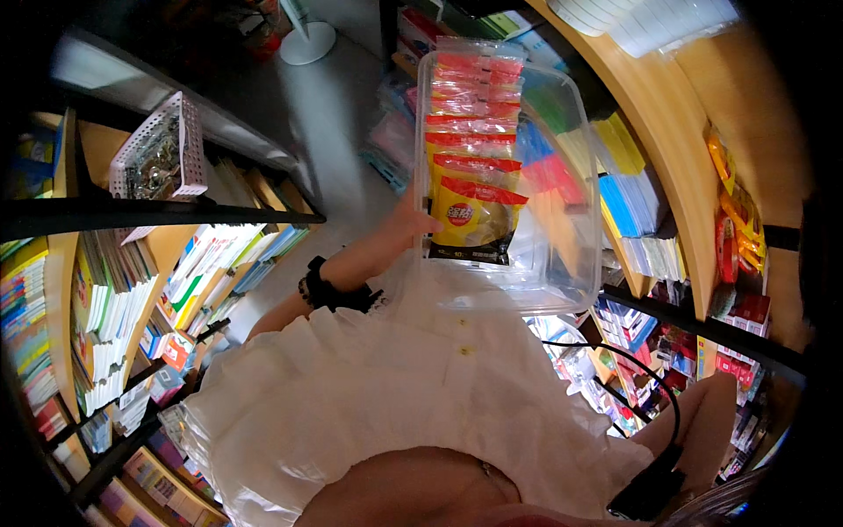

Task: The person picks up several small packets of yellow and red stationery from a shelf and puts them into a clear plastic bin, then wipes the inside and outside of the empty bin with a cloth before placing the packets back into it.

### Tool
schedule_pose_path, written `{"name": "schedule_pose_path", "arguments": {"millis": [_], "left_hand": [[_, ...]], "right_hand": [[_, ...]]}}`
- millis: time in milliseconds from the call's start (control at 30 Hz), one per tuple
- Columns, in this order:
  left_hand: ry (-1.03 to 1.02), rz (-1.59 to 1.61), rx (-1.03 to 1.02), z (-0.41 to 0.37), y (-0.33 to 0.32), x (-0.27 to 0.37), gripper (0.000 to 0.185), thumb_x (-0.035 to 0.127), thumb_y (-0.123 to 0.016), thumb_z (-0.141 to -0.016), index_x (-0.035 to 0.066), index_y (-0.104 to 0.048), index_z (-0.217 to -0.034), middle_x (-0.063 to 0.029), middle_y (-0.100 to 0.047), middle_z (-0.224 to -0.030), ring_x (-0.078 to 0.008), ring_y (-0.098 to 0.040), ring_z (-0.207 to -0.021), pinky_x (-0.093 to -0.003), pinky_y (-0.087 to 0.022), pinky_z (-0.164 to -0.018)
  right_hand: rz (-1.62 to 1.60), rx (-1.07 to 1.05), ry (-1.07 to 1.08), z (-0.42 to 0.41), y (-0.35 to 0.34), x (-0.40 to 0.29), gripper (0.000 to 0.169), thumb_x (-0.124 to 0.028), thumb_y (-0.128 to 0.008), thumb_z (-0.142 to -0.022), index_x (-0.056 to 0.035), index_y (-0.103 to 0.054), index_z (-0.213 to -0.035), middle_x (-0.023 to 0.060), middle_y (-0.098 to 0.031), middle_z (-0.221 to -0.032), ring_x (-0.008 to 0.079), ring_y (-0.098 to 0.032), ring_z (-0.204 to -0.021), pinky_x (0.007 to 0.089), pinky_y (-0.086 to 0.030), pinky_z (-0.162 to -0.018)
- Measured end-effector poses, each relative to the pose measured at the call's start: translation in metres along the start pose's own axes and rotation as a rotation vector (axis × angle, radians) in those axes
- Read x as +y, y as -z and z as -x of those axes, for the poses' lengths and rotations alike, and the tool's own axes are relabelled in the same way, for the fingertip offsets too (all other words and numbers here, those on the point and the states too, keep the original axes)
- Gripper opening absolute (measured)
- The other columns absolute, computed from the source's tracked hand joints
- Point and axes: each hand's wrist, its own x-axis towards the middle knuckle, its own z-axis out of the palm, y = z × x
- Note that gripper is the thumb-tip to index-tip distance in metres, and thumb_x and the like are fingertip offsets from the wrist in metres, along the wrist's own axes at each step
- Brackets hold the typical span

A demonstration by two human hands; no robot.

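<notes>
My left hand [411,221] grips the left wall of a clear plastic box [560,290], its thumb over the rim beside the packets. A row of yellow and red plastic packets [475,214] stands along the box's left side, overlapping one another; the front one has a black bottom edge and a see-through part showing a roll-like item. The right part of the box holds no packets. A black band sits on my left wrist. My right arm is bent at the lower right, and its hand is out of view.
Shelves with books and booklets [118,329] stand at the left, with a pink perforated basket [191,148] of small items. A wooden shelf [658,118] curves along the right, bearing orange-yellow packets [741,224]. Stacked paper goods [625,204] lie below it. A white round stand base [307,43] is on the floor.
</notes>
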Motion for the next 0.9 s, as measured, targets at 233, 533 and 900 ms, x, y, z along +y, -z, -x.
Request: {"name": "schedule_pose_path", "arguments": {"millis": [233, 533, 900], "left_hand": [[0.052, 0.039, 0.028, 0.007, -0.007, 0.003, 0.081, 0.009, -0.054, -0.070, 0.009, -0.011, -0.139, -0.0104, -0.029, -0.135, -0.0226, -0.029, -0.126, -0.0346, -0.026, -0.104], [0.063, -0.041, 0.006, 0.003, -0.003, -0.015, 0.079, 0.006, -0.049, -0.068, 0.006, -0.014, -0.138, -0.0118, -0.034, -0.132, -0.0223, -0.036, -0.121, -0.0330, -0.031, -0.100], [0.153, 0.019, 0.024, 0.000, -0.006, -0.020, 0.074, 0.004, -0.046, -0.070, 0.006, -0.015, -0.138, -0.0129, -0.034, -0.131, -0.0223, -0.037, -0.119, -0.0342, -0.033, -0.099]], "right_hand": [[-0.011, 0.000, -0.044, 0.004, -0.006, -0.001, 0.016, -0.016, -0.050, -0.088, -0.0043, -0.061, -0.090, 0.0057, -0.063, -0.094, 0.0136, -0.058, -0.087, 0.0296, -0.044, -0.079], [-0.007, 0.042, -0.091, 0.008, -0.010, -0.004, 0.017, -0.017, -0.050, -0.088, -0.0043, -0.060, -0.088, 0.0060, -0.062, -0.091, 0.0143, -0.057, -0.085, 0.0304, -0.043, -0.077], [-0.004, 0.056, -0.101, 0.008, -0.014, -0.003, 0.017, -0.018, -0.050, -0.089, -0.0044, -0.059, -0.086, 0.0064, -0.062, -0.088, 0.0153, -0.056, -0.081, 0.0313, -0.043, -0.074]]}}
